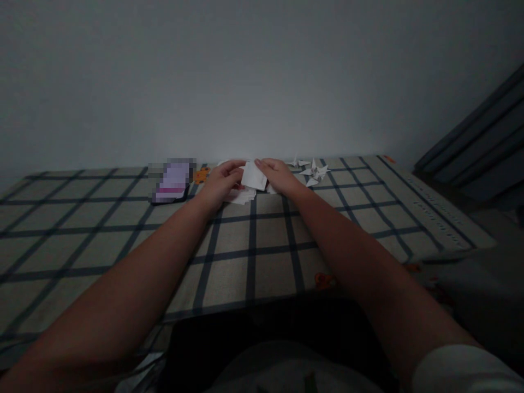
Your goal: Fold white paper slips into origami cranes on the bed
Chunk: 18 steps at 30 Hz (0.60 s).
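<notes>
A small white square of paper (254, 176) is tilted up between my two hands. My right hand (277, 174) pinches it at the upper right, thumb on the near face. At its left edge, the curled fingers and thumb of my left hand (223, 183) grip the same paper; part of that grip is hidden. Several loose white paper sheets (240, 197) lie fanned on the cloth beneath, partly covered by my left hand. Just right of my right hand rest folded paper cranes (315, 172), with another white folded piece (298, 162) behind them.
A phone (172, 180) with a blurred screen sits left of my left hand. The checked tablecloth (229, 262) covers the table, which meets a plain wall (254, 82) at the back. Dark curtain-like folds (483, 131) hang at the far right.
</notes>
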Tool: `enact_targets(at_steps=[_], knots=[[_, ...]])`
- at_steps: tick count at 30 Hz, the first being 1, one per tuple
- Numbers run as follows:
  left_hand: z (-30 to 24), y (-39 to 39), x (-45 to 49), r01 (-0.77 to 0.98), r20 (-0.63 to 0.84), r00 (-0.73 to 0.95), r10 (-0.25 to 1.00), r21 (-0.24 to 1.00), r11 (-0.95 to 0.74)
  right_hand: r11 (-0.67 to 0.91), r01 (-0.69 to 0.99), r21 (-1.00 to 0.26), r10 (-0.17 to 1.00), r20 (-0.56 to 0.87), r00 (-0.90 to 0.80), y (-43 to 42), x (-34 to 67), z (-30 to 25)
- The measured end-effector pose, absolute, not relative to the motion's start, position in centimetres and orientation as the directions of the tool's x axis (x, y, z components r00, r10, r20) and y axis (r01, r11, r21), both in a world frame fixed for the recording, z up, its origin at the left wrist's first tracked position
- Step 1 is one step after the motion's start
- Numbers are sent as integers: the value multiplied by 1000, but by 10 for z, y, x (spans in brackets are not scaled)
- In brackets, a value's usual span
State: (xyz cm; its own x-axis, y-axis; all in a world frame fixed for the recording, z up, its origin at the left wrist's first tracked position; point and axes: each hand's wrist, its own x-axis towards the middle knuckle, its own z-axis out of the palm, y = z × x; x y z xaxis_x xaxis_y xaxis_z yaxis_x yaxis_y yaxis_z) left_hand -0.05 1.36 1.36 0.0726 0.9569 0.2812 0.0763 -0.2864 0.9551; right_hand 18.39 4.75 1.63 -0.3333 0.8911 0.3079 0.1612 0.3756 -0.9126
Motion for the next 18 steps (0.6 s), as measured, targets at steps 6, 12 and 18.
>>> enact_targets(at_steps=[6,12,18], knots=[[9,16,-4,106,297,189,936,941,-321,341,118,-933,881,273,-387,45,184,15],[8,14,0,59,267,238,934,956,-288,347,204,-915,883,246,-398,38,184,20],[11,14,-1,140,372,173,912,907,-397,350,251,-903,886,231,-403,33,184,25]])
